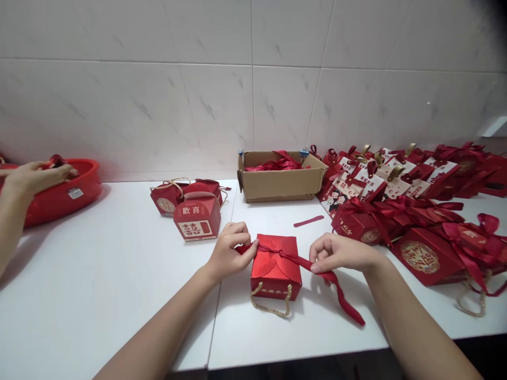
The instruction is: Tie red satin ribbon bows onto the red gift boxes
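A shiny red gift box (275, 272) with a gold cord handle (273, 310) hanging at its front stands on the white table before me. Dark red ribbon (293, 257) crosses its top and is knotted near the middle. On the left, my left hand (233, 250) pinches one end of the ribbon beside the box's edge. My right hand (336, 253) grips the other end between thumb and fingers, to the right of the box. Past that hand, a loose tail of ribbon trails down onto the table.
A cardboard box (283, 184) with red ribbons stands by the wall. Several finished gift boxes (423, 256) crowd the right side. A small red box (197, 219) and others sit left of centre. At far left, another person's hand (35, 177) is over a red basin (89, 182).
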The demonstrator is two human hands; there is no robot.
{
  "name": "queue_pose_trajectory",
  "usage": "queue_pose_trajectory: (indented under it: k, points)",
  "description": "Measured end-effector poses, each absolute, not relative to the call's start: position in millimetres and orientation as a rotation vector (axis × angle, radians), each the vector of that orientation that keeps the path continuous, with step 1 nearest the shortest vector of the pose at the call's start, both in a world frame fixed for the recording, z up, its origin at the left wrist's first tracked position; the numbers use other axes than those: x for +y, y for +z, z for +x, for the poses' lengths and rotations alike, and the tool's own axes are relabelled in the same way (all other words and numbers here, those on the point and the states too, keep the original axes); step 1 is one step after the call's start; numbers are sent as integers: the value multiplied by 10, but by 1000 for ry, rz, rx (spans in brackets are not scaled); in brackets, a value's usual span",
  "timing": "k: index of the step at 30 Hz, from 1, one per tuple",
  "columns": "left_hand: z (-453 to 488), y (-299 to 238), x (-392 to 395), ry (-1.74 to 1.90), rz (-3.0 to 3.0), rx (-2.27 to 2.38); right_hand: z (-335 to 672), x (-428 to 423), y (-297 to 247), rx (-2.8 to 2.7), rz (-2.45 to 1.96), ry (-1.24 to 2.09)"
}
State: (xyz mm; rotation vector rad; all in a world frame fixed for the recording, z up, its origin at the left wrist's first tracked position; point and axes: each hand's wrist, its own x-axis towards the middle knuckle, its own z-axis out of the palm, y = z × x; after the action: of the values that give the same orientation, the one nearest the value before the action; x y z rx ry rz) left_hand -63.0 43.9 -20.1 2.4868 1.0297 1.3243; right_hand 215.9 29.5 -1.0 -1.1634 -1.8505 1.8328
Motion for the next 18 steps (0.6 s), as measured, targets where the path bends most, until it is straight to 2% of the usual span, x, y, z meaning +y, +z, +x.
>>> queue_pose_trajectory:
  k: [9,18]
  points:
    - [-600,-142,352,1300,2652,930,2071,267,-22,-1523,-720,1689]
    - [-635,-86,352,1103,2706,905,1846,221,-27,-1328,-723,1516]
